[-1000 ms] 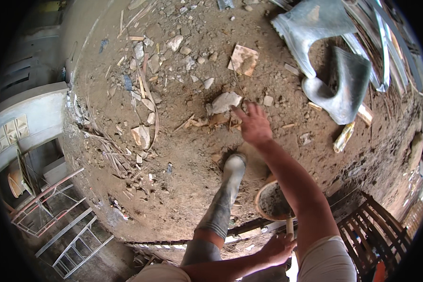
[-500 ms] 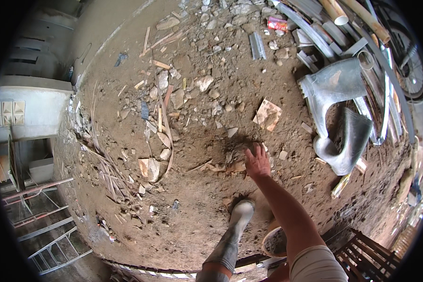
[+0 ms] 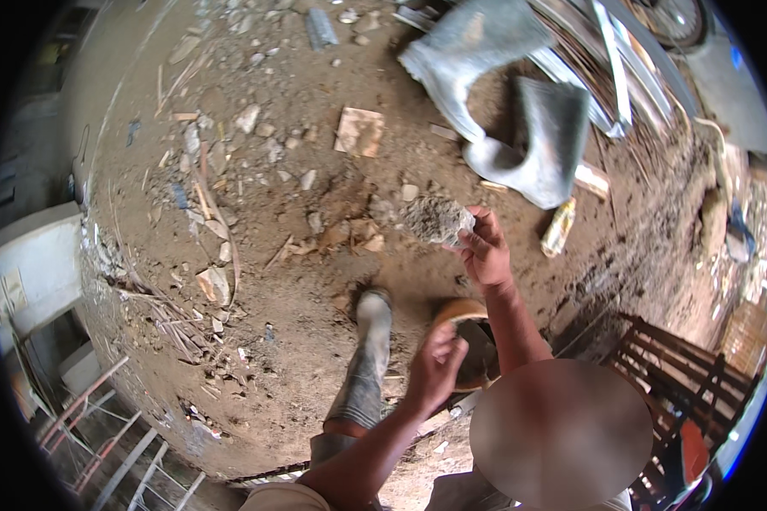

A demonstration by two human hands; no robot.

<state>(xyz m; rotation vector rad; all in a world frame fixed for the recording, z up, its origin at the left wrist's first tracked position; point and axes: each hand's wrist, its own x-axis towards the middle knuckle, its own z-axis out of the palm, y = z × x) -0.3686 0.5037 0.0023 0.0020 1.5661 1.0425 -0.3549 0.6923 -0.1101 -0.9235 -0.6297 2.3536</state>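
Pinching rough grey rubble lump [image 3: 433, 220] edgewise, likely too broad to enclose: right hand [image 3: 488, 249]. Left hand [image 3: 439, 358], half-curled, at round tan-rimmed container [image 3: 462, 309]; grip unclear.

Uneven brown dirt ground [image 3: 273, 400], strewn with pale stones [image 3: 247, 118] and thin wood strips [image 3: 203, 200]; square tile [image 3: 359, 132] left of grey rubber boots [image 3: 554, 140]; long metal strips [image 3: 612, 72] beside boots; yellowish wrapper [image 3: 558, 228] near.

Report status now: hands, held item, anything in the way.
Right hand gripping rough grey lump. Left hand at tan-rimmed container, grip unclear. Loose boots beyond the lump to the right, touching neither hand.
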